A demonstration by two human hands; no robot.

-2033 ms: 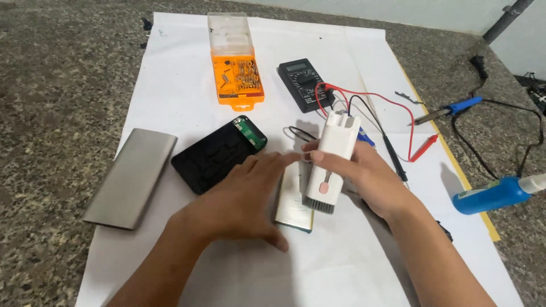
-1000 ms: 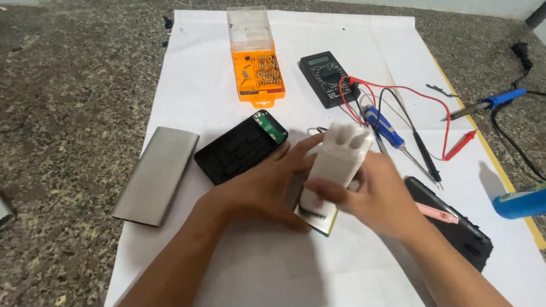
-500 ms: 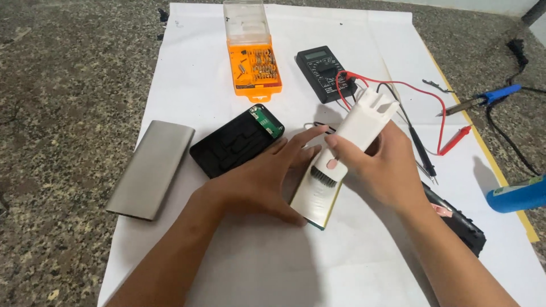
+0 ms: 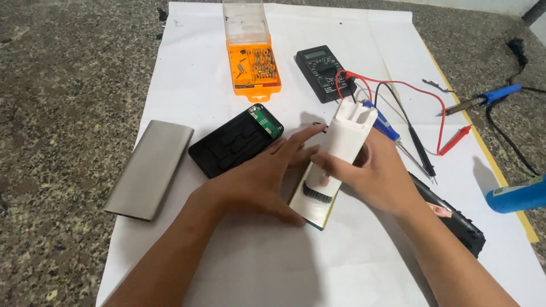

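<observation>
Head view — right hand (image 4: 380,176) grips one white brush tool (image 4: 340,146) (bristles down), left hand (image 4: 263,177) spread flat on one battery pack (image 4: 311,209).

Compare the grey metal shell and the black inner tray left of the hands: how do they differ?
The grey metal shell is plain, smooth and closed; the black inner tray is open, ribbed, with a green circuit board at its far end. The shell lies half off the white paper onto the stone; the tray lies wholly on paper. Both are flat, slanted alike and unheld.

Likely a repair workshop: multimeter (image 4: 322,72), soldering iron (image 4: 480,99) (speckled stone bench).
</observation>
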